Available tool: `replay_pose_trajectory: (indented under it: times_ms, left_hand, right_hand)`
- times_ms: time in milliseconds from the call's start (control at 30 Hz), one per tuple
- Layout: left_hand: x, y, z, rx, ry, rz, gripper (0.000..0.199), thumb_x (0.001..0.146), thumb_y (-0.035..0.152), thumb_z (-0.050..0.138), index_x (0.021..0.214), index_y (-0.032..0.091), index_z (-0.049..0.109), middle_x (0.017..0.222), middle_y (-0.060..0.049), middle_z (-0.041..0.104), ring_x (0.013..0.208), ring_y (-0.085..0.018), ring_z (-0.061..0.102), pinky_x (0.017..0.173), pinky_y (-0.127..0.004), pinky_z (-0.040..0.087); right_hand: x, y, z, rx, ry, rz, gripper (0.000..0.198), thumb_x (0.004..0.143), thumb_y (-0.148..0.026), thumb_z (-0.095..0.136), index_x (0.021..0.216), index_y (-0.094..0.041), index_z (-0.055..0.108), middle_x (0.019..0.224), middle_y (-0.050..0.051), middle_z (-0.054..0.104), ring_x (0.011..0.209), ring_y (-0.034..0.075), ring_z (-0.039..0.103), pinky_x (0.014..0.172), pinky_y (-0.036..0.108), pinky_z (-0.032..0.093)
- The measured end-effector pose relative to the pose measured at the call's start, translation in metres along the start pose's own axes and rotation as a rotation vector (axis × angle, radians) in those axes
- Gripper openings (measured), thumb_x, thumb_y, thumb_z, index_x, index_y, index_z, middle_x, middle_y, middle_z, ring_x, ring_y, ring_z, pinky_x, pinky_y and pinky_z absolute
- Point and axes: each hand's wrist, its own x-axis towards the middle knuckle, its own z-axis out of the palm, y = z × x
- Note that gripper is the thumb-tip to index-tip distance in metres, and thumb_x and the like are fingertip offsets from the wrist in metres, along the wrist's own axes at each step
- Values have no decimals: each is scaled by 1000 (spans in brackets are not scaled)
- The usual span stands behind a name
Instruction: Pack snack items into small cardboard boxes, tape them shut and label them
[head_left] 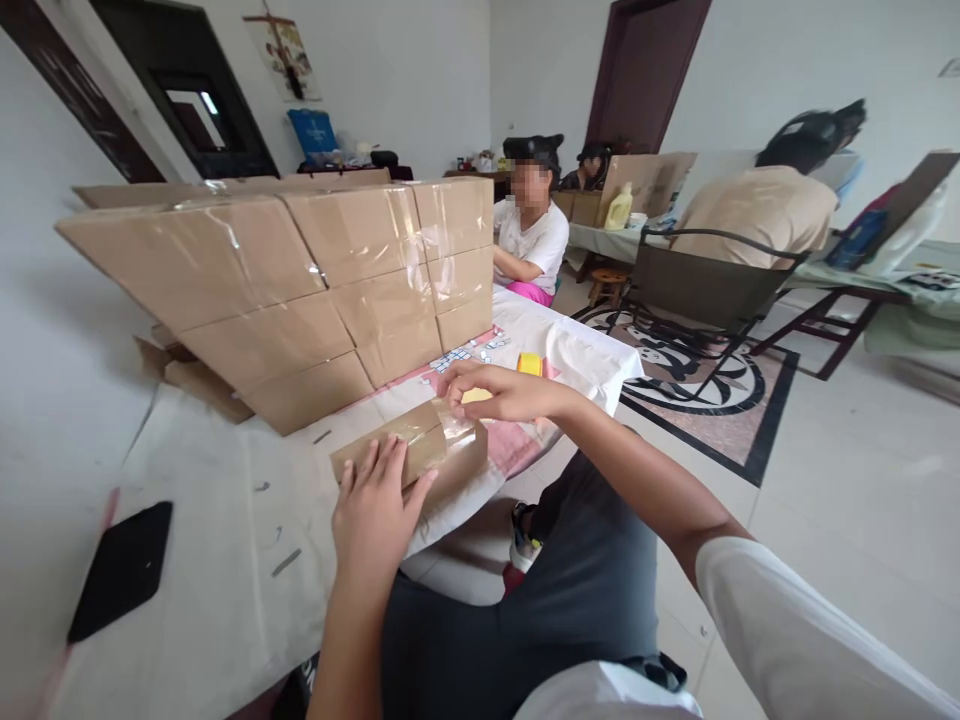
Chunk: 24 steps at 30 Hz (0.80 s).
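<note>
A small brown cardboard box lies near the front edge of the cloth-covered table. My left hand rests on its left part, fingers stretched out over the top. Shiny clear tape runs over the right end of the box. Just above that tape is my right hand, its fingers curled and the thumb drawn in; whatever is between the fingertips is too small to make out. Something pale yellow shows partly behind the right hand. Beyond it stands a yellow tape roll.
Taped brown boxes are stacked in rows at the table's back. A black phone lies at the left. Grey scraps dot the white cloth. One person sits beyond the stack; another sits in a dark chair at the right.
</note>
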Motion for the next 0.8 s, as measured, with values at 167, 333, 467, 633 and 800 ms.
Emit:
replay_pose_trajectory:
  times_ms: [167, 333, 467, 633, 800]
  left_hand:
    - [0, 0, 1, 2, 16, -55, 64, 93, 53, 55, 144, 14, 50, 140, -17, 61, 134, -36, 54, 114, -55, 37]
    - [-1, -2, 3, -20, 32, -29, 66, 95, 52, 50, 154, 25, 37, 146, -13, 57, 136, -36, 52, 115, -58, 35]
    - [-3, -3, 3, -29, 29, -38, 69, 96, 54, 49, 156, 24, 33, 147, -13, 56, 137, -35, 50, 116, -58, 34]
    - [-2, -1, 4, -103, 53, -109, 96, 93, 55, 54, 161, 11, 3, 145, -17, 57, 134, -32, 55, 117, -52, 35]
    - [-4, -1, 8, -122, 117, -110, 104, 91, 51, 57, 159, 9, -9, 141, -15, 61, 134, -34, 53, 115, -49, 38]
  right_hand:
    - [50, 33, 18, -40, -134, 122, 11, 87, -15, 58, 82, -18, 67, 109, 6, 62, 108, 22, 56, 102, 37, 41]
    - [75, 61, 40, -167, -146, 177, 11, 85, -14, 59, 76, -17, 64, 107, 8, 62, 110, 23, 55, 102, 38, 41]
    - [78, 61, 43, -175, -157, 133, 10, 88, -16, 57, 80, -17, 63, 111, 9, 60, 111, 23, 54, 104, 39, 39]
    - [61, 27, 31, -64, -135, 45, 12, 95, -24, 53, 91, -19, 62, 122, 9, 58, 116, 22, 52, 106, 39, 39]
    - [49, 9, 32, 39, -192, 17, 15, 96, -26, 51, 88, -19, 62, 122, 7, 57, 115, 21, 53, 106, 39, 40]
